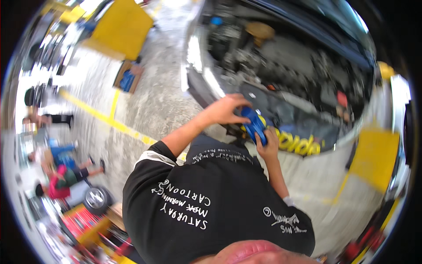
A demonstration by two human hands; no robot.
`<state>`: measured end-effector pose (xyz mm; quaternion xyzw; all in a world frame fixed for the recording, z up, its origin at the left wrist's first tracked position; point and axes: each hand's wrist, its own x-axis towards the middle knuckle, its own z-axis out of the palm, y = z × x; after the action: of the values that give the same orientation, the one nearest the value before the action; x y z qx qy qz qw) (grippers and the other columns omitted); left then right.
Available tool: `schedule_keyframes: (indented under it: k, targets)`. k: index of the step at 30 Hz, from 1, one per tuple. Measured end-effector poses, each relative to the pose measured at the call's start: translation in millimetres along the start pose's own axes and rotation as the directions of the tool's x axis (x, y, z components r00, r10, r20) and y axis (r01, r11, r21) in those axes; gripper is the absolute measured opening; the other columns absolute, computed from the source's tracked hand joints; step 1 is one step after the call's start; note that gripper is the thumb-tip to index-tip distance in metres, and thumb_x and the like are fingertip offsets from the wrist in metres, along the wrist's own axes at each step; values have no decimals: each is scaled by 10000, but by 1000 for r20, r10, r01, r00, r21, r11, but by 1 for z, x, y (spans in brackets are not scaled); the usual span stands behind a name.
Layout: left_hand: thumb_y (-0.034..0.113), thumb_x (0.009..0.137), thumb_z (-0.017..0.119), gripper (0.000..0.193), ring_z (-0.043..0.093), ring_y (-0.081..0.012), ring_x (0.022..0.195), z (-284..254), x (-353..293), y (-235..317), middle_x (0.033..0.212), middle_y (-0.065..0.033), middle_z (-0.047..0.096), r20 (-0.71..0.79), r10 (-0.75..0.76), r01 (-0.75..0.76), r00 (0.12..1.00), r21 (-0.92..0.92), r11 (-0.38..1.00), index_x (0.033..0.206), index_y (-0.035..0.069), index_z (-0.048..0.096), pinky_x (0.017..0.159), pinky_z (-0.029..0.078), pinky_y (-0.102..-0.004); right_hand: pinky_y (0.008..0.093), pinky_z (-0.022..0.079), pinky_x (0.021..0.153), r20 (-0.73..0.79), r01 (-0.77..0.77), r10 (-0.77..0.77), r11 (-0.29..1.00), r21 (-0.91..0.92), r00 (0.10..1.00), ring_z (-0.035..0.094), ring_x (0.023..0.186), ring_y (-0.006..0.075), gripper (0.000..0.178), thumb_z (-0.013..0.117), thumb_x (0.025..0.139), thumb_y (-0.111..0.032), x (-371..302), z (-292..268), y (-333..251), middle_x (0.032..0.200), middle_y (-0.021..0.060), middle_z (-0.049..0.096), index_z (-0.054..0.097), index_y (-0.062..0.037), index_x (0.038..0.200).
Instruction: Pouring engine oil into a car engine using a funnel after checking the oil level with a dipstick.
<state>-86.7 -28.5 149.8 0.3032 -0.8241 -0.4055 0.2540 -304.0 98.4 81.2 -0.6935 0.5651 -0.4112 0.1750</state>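
In front of my chest a blue bottle-like container (254, 126) is held tilted between both hands; motion blur hides its exact kind. My left hand (226, 109) closes its thumb and fingers around the upper end. Lower down, the fingers of my right hand (269, 144) wrap the other end. Just beyond the hands, a dark cover (299, 121) with yellow lettering drapes over the front of a car. Behind that cover lies the exposed engine bay (285, 57), with the hood raised at the top right.
Yellow panels stand at the upper left (125, 28) and the right (373, 158). An open box (128, 77) with blue contents sits on the concrete floor. Several people are at the left, near a wheel (96, 199) and a red cabinet (81, 222).
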Motion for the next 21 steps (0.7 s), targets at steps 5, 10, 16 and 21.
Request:
schedule_keyframes:
  k: [5,10,16,21]
  targets:
    - [278,769,735,342,629,-340,854,-55,-102,-10,944,-157,632,-231,-247,305,941,259,917,969,9,667,759,510,-406,442,407,607,171,217,-230,972,92,958,510,686,368,229,717,762,-40,46,73,-70,726,174,474,490,-10,764]
    - [79,777,642,358,606,-307,1122,-117,-231,-46,1251,-167,604,-502,-74,44,862,-70,997,1131,32,658,951,477,-403,411,400,551,305,186,-277,937,294,911,498,608,352,216,707,760,-25,72,188,-162,704,156,455,491,-12,774]
    - [133,709,726,476,614,-294,1119,-230,-345,-54,1174,-153,653,-744,-234,190,626,-146,971,1166,23,645,967,461,-400,391,370,520,420,156,-413,838,523,808,454,565,320,254,711,772,-53,87,312,-287,678,139,426,462,-23,732]
    - [67,800,660,365,643,-256,1078,-295,-439,-47,1150,-171,660,-767,-353,306,537,-213,928,1160,7,641,936,489,-350,344,332,517,426,98,-415,799,593,804,383,532,265,289,690,808,-64,109,382,-360,633,125,382,424,-11,709]
